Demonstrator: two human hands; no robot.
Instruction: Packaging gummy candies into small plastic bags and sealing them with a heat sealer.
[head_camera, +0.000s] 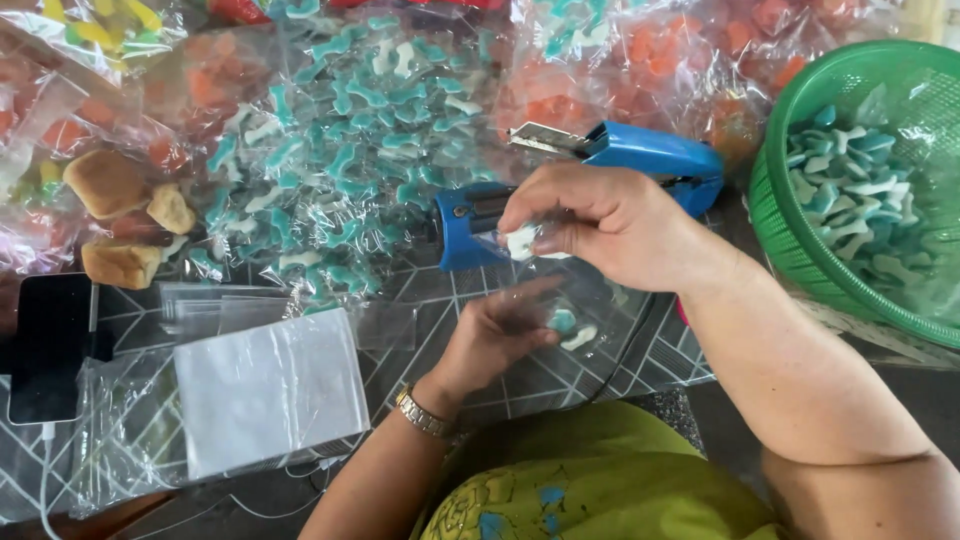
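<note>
My left hand (497, 335) holds a small clear plastic bag (575, 300) from below, with a couple of blue and white gummy candies (570, 328) inside it. My right hand (600, 220) is just above the bag's mouth, fingers pinched on a white candy (521, 241). A blue heat sealer (610, 170) lies on the table right behind both hands.
A green basket (790, 210) of blue and white candies sits at the right. Large bags of teal (340, 150) and orange candies (660, 60) fill the back. A stack of clear small bags (270, 385), a phone (50, 345) and brown cubes (105, 182) lie at the left.
</note>
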